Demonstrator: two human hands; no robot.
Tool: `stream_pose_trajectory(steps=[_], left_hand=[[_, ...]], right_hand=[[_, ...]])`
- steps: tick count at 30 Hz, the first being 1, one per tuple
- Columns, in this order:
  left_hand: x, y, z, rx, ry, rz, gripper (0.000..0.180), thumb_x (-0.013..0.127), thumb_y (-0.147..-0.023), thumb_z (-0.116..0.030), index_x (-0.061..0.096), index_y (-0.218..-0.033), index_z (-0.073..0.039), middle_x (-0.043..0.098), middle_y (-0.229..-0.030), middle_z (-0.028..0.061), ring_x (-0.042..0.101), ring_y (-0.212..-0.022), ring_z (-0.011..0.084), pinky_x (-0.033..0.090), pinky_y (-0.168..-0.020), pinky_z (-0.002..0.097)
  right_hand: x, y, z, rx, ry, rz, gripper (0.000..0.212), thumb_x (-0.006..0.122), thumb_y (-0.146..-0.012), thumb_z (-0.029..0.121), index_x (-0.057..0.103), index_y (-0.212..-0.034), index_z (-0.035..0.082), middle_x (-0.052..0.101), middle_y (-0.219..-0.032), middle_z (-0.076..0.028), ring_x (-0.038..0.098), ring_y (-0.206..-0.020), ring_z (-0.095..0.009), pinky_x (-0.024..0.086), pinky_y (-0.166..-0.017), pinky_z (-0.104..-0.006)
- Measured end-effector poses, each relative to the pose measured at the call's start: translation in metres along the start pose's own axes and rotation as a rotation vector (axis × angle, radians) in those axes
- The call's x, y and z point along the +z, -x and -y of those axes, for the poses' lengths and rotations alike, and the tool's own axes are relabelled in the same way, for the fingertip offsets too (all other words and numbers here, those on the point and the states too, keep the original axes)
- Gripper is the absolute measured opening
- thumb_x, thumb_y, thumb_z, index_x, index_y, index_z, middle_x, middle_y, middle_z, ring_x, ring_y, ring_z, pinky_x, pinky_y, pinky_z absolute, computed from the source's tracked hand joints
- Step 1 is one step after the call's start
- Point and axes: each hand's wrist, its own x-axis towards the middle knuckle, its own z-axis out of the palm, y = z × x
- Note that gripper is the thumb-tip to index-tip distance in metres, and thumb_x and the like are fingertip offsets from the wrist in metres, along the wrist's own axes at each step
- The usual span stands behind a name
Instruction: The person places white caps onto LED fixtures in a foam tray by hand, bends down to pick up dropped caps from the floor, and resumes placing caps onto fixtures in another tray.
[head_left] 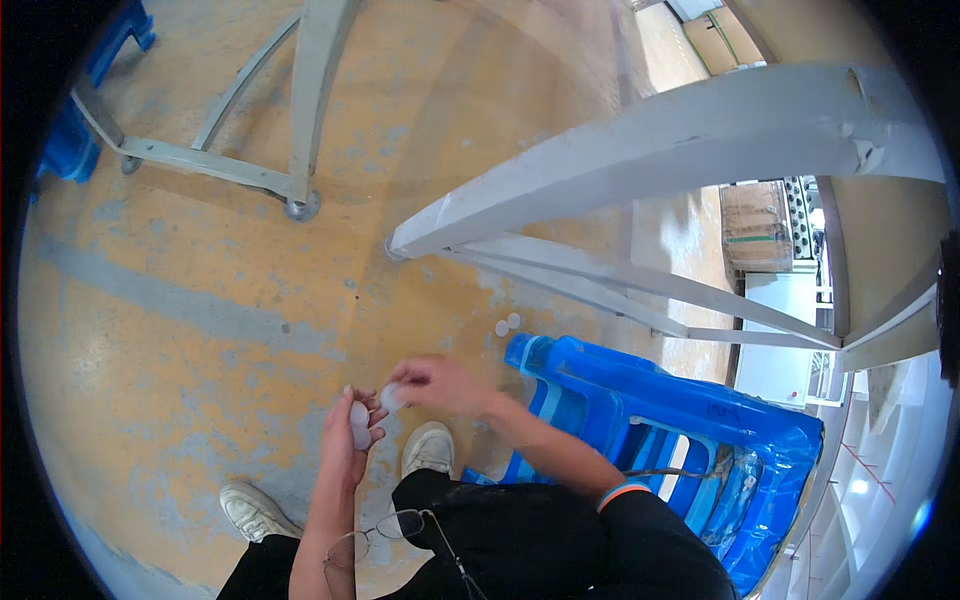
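Note:
My left hand (350, 440) is closed on small white round discs (360, 425); how many there are cannot be told. Just to its right, my right hand (440, 385), slightly smeared by motion, pinches another translucent white disc (391, 397) by its edge. Both hands are close together, held above the floor in front of me. Two more white discs (502, 328) lie on the floor beyond my right hand, near a corner of a blue plastic stool.
The blue plastic stool (700, 400) lies at my right, beside my forearm. A grey-white metal leg frame (600, 180) rises past it; another metal leg (310, 110) stands at the far left. Eyeglasses (390, 530) hang low in front. My white shoes (255, 512) rest on the worn yellow floor (180, 390).

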Motion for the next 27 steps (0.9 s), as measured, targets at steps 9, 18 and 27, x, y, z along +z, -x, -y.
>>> stream_pose_trajectory(steps=[9,18,27], left_hand=[[0.004,0.012,-0.008,-0.095,-0.030,0.096,0.032,0.049,-0.094,-0.040,0.051,-0.081,-0.011,0.055,-0.079,0.0041,0.055,-0.063,0.0135,0.040,-0.044,0.0221],[-0.017,0.009,-0.008,-0.143,0.083,0.159,0.040,0.044,-0.094,-0.047,0.049,-0.077,-0.011,0.049,-0.070,0.0035,0.043,-0.050,0.0096,0.027,-0.038,0.0205],[-0.016,0.008,-0.008,-0.054,0.060,0.016,0.031,0.047,-0.094,-0.040,0.049,-0.081,-0.011,0.050,-0.072,0.0026,0.044,-0.053,0.0087,0.029,-0.040,0.0200]], right_hand=[[-0.044,-0.001,-0.039,-0.014,0.316,-0.842,0.025,0.063,-0.080,0.015,0.064,-0.102,0.004,0.061,-0.102,-0.014,0.062,-0.083,-0.020,0.048,-0.072,-0.0297],[-0.172,0.012,-0.125,0.606,0.937,-0.704,0.029,0.065,-0.072,0.015,0.057,-0.097,0.003,0.060,-0.103,-0.021,0.057,-0.101,-0.038,0.048,-0.085,-0.0445],[-0.182,0.008,-0.160,0.411,1.032,-0.914,0.030,0.070,-0.065,0.014,0.058,-0.091,0.004,0.063,-0.090,-0.021,0.060,-0.091,-0.040,0.049,-0.080,-0.0450]])
